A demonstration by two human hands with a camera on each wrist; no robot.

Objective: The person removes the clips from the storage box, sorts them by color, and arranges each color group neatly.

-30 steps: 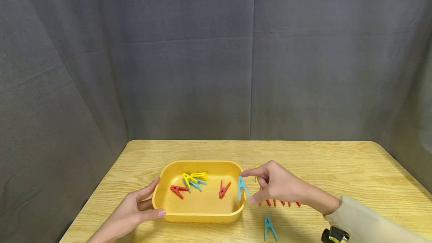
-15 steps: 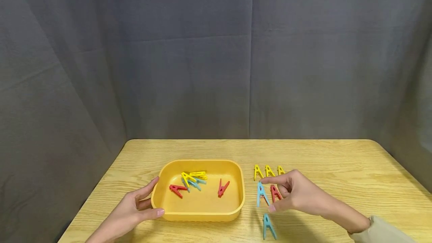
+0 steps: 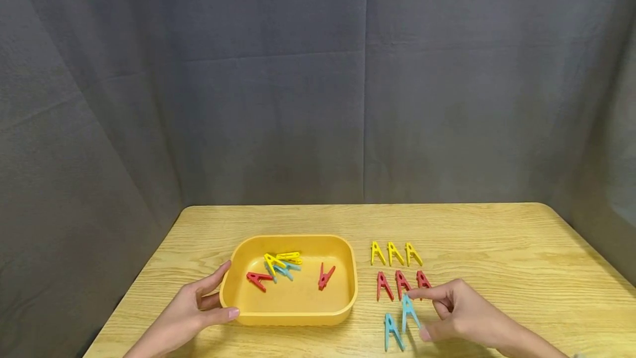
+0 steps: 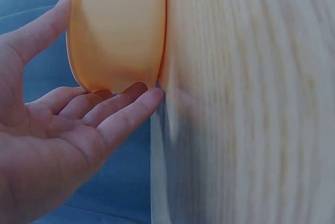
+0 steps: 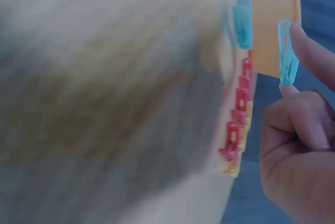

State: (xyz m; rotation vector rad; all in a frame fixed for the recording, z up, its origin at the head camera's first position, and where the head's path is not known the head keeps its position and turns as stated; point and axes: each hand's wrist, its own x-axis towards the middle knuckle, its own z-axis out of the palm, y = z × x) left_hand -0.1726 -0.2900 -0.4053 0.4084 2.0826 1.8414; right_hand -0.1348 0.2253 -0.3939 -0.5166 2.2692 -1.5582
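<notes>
The right hand (image 3: 459, 314) pinches a blue clothespin (image 3: 409, 311) just above the table (image 3: 497, 247), beside another blue clothespin (image 3: 392, 332); the left hand (image 3: 191, 314), fingers straight, steadies the yellow tray (image 3: 293, 316). Set down carelessly, it could knock the red row (image 3: 401, 284) askew
</notes>
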